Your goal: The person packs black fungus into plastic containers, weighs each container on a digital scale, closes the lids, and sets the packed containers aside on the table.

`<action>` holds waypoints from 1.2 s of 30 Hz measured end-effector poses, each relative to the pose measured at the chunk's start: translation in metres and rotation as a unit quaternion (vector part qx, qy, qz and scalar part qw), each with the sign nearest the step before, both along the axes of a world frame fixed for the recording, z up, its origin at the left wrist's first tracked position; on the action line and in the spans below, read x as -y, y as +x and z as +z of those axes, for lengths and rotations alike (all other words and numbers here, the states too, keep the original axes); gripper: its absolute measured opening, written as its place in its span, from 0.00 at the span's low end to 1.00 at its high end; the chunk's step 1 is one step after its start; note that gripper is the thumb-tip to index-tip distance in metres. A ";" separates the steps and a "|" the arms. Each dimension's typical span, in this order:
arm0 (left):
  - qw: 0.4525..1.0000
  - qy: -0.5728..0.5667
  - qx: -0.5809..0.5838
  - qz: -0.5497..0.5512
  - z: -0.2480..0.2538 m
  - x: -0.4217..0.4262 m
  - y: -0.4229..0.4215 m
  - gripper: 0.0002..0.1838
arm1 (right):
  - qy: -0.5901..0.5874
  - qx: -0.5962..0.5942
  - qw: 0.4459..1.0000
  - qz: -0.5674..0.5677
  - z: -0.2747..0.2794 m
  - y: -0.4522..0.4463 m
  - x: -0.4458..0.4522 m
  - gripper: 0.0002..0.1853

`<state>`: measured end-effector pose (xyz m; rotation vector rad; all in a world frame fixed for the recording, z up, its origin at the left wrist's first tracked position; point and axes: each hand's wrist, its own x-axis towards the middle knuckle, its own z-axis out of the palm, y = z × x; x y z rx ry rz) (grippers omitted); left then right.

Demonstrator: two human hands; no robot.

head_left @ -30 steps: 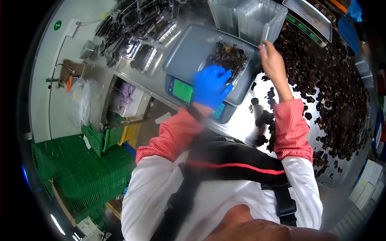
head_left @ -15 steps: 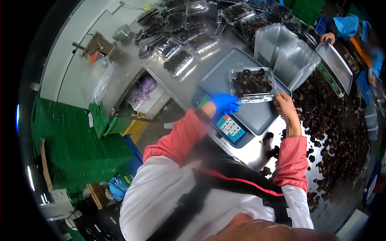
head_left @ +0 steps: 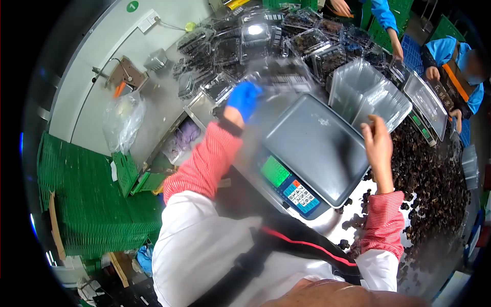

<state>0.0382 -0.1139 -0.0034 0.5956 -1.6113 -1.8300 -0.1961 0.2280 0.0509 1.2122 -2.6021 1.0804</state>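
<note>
My left hand, in a blue glove and smeared by motion, is raised beyond the scale's left side. Just past its fingers is a blurred clear plastic box with dark contents; whether the hand grips it cannot be made out. My bare right hand is over the right edge of the scale, fingers apart, with nothing in it. The grey pan of the digital scale has nothing on it. Its green display is lit, beside a number keypad.
Stacked clear plastic trays stand behind the scale. Several filled boxes cover the table's far side. Loose dark fungus-like pieces lie heaped at right. A co-worker's blue sleeve reaches in. Green crates stand at left.
The filled box has left the scale pan towards the far pile. My left hand has moved up and left; my right hand has come off the box and opened. The display now shows lit green.
</note>
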 end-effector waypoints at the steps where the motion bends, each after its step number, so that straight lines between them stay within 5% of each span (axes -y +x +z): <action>1: 0.999 0.009 0.013 0.036 0.008 0.038 -0.014 0.14 | 0.019 -0.104 0.994 -0.022 0.003 -0.015 -0.003 0.21; 4: 0.978 0.179 -0.063 0.088 0.037 0.106 -0.054 0.23 | 0.123 -0.304 0.940 -0.096 0.014 -0.037 -0.001 0.27; 6: 0.962 0.253 -0.067 0.076 0.055 0.095 -0.075 0.31 | 0.175 -0.321 0.927 -0.078 0.000 -0.059 -0.003 0.18; 7: 0.972 0.229 -0.049 0.032 0.049 0.083 -0.084 0.30 | 0.236 -0.284 0.927 -0.065 -0.008 -0.070 -0.006 0.14; 13: 0.954 0.182 0.104 -0.216 0.032 -0.061 -0.062 0.24 | 0.139 -0.156 0.977 0.042 0.002 -0.091 -0.014 0.11; 22: 0.921 0.098 0.191 -0.326 0.001 -0.180 -0.010 0.22 | 0.170 -0.023 0.985 0.024 -0.003 -0.116 -0.015 0.16; 27: 0.896 0.167 0.235 -0.338 0.014 -0.206 -0.010 0.24 | -0.078 -0.261 0.962 0.013 -0.005 -0.093 -0.013 0.04; 31: 0.895 0.085 0.235 -0.369 0.016 -0.238 -0.015 0.24 | -0.024 -0.298 0.953 0.053 -0.010 -0.026 -0.017 0.04; 36: 0.799 0.087 0.169 -0.571 0.031 -0.278 -0.021 0.20 | -0.059 -0.262 0.950 0.163 -0.068 0.062 -0.050 0.12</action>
